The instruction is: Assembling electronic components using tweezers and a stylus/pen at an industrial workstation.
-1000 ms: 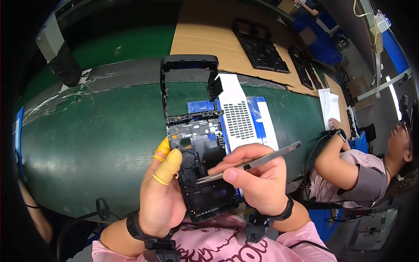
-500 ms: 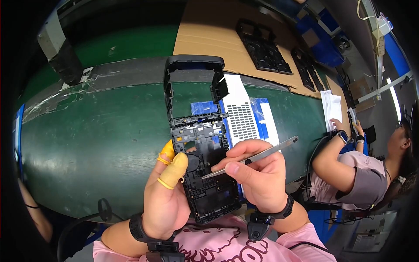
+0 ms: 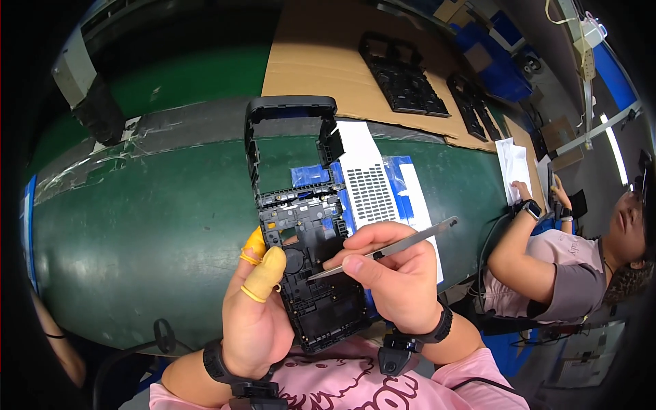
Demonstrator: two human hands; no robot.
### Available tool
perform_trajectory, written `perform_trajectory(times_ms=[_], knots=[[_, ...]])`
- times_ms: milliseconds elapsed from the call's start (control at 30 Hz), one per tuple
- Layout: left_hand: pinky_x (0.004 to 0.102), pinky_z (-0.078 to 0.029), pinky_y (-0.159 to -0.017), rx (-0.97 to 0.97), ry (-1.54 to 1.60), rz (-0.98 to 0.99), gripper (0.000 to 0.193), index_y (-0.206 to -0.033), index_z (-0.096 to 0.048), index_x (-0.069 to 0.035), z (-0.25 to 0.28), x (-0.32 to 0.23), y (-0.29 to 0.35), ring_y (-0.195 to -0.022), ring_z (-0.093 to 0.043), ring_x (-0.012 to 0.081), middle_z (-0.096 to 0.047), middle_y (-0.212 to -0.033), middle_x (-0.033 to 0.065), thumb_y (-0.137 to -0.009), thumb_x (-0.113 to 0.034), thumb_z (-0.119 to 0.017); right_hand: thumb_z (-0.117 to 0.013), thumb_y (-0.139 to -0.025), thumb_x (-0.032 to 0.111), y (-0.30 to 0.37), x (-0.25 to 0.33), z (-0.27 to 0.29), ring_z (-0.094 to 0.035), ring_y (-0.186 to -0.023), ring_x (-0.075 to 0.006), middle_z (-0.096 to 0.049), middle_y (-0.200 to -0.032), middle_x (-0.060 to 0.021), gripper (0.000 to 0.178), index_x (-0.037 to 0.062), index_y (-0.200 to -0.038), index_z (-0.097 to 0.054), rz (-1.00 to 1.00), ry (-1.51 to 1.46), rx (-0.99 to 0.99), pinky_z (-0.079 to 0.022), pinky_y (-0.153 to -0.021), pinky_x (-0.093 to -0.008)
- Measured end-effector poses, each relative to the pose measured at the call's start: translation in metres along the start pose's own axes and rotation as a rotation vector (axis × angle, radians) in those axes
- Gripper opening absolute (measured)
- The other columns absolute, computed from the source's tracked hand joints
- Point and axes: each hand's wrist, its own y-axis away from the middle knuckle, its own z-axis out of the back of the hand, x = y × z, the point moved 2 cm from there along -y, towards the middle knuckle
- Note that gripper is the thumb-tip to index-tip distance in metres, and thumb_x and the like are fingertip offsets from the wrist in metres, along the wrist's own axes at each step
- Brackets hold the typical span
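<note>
My left hand [image 3: 256,324] grips a black plastic housing [image 3: 324,314] by its left edge. Yellow finger cots [image 3: 263,277] cover its thumb and a finger. The housing has ribs, small brass-coloured inserts and a tall open handle loop at its far end. Between the thumb and fingers of my right hand [image 3: 403,283] is a pair of metal tweezers [image 3: 425,236], held slantwise. Their tips point left over the middle of the housing; whether they touch it or pinch anything, I cannot tell. Beyond my right hand lies a white sheet [image 3: 355,147] with rows of small dark rectangular pads [image 3: 371,195].
Blue film [image 3: 309,175] and white sheets lie on the green table [image 3: 137,239]. Similar black housings [image 3: 410,85] rest on cardboard [image 3: 307,65] at the back right. A person [image 3: 533,266] works with white paper [image 3: 514,167] at the right. Another person's arm [image 3: 58,335] shows at far left.
The whole view has shifted slightly, so table, housing and hands appear a little further left. Both hands keep nearly the same hold. The person at the right has turned their head.
</note>
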Motion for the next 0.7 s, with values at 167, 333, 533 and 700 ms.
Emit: perform_trajectory(times_ms=[167,333,533,700], knots=[[0.0332,-0.042,-0.089,0.007,0.029,-0.007,0.046,-0.120,-0.038,-0.002,-0.001,-0.003,-0.002,-0.102,-0.052,0.0197,-0.051,-0.112,0.0112,-0.076,0.001,-0.051,-0.058,-0.076,-0.002,-0.004,0.009,0.019,-0.058,-0.066,-0.0133,-0.063,-0.081,-0.0182,0.020,-0.0034,-0.095,-0.052,0.044,-0.197,-0.027,-0.044,-0.055,-0.0203],[0.0315,-0.045,-0.086,-0.014,-0.248,-0.040,0.058,-0.118,-0.040,0.001,-0.002,-0.023,-0.007,-0.096,-0.056,0.0212,-0.055,-0.106,0.0117,-0.062,0.003,-0.050,-0.058,-0.078,-0.001,0.005,0.035,0.062,-0.055,-0.061,-0.0107,-0.063,-0.083,-0.0189,0.019,-0.0036,-0.095,-0.051,0.195,-0.249,-0.107,-0.043,-0.056,-0.0188],[0.0294,-0.049,-0.065,0.094,-0.551,-0.172,0.027,-0.104,-0.046,-0.002,0.008,-0.112,-0.167,-0.074,-0.058,0.0174,-0.058,-0.080,0.0071,-0.078,-0.004,-0.051,-0.057,-0.078,-0.003,0.014,0.029,0.102,-0.059,-0.072,-0.0145,-0.062,-0.091,-0.0178,0.018,-0.0070,-0.095,-0.054,0.114,-0.159,-0.142,-0.049,-0.064,-0.0246],[0.0399,-0.045,-0.080,-0.739,-1.622,-0.599,0.037,-0.105,-0.050,0.007,0.035,-0.193,-0.288,-0.093,-0.055,0.0292,-0.053,-0.101,0.0196,-0.073,-0.010,-0.057,-0.056,-0.081,0.000,0.025,0.034,0.120,-0.060,-0.081,-0.0158,-0.060,-0.099,-0.0164,0.020,-0.0084,-0.099,-0.056,0.066,-0.190,-0.100,-0.050,-0.074,-0.0256]])
